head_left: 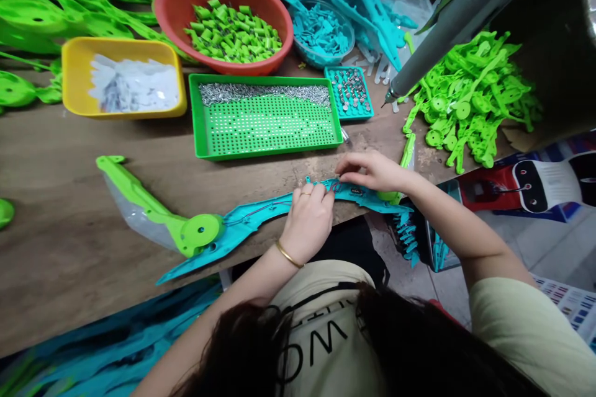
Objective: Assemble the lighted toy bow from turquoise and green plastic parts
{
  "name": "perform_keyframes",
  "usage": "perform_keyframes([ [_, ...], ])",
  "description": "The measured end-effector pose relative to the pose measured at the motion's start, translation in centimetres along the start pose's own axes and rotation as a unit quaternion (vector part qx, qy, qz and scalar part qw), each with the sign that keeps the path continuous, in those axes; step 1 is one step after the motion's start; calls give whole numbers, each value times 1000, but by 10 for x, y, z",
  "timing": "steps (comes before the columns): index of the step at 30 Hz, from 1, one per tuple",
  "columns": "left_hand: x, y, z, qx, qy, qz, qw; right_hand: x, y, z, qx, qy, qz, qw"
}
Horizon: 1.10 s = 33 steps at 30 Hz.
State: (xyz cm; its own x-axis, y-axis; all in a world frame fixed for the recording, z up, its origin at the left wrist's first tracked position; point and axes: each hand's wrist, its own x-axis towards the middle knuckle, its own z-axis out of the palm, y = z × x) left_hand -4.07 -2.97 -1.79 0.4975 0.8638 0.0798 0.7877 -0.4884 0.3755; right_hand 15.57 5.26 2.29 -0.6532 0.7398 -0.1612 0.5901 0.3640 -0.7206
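A long, curved blue plastic shell (pixel 258 215), shaped like a toy bow, lies along the table's front edge. Green end pieces (pixel 201 231) are joined to it, and a thin dark wire runs inside its channel. My left hand (pixel 308 220), wearing a ring and a bracelet, is closed over the middle of the shell, gripping it. Just to its right, my right hand (pixel 372 170) bends over the shell, thumb and fingers drawn together near some reddish wire (pixel 333 186). Whatever sits between those fingertips is too small to make out.
Behind the shell stand a green perforated tray (pixel 267 152) of screws, a yellow tub (pixel 125 113), a red bowl (pixel 223 65) of green parts and a small teal tray (pixel 356 114). A grey screwdriver (pixel 447 31) hangs at upper right beside piled green parts (pixel 470 99).
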Motion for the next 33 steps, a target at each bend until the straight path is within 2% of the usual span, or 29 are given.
perform_keyframes([
  [7, 1, 3, -4, 8, -32, -14, 999, 2, 4, 4, -27, -6, -33, 999],
  [12, -5, 8, 7, 14, 10, -35, 999, 1, 4, 9, -79, -40, -86, 992],
  [18, -14, 9, 12, 7, 32, -34, 999, -3, -1, 16, -116, 0, -137, 984],
  [26, -12, 1, 9, -94, 9, -47, 994, -21, -5, 12, -172, -7, -140, 975],
  [30, -4, -4, 2, -115, -34, -34, 992, -35, -5, 15, -234, 27, -170, 957],
  [33, 0, -6, -3, -108, -56, -24, 992, -41, -5, 19, -220, 60, -184, 956],
])
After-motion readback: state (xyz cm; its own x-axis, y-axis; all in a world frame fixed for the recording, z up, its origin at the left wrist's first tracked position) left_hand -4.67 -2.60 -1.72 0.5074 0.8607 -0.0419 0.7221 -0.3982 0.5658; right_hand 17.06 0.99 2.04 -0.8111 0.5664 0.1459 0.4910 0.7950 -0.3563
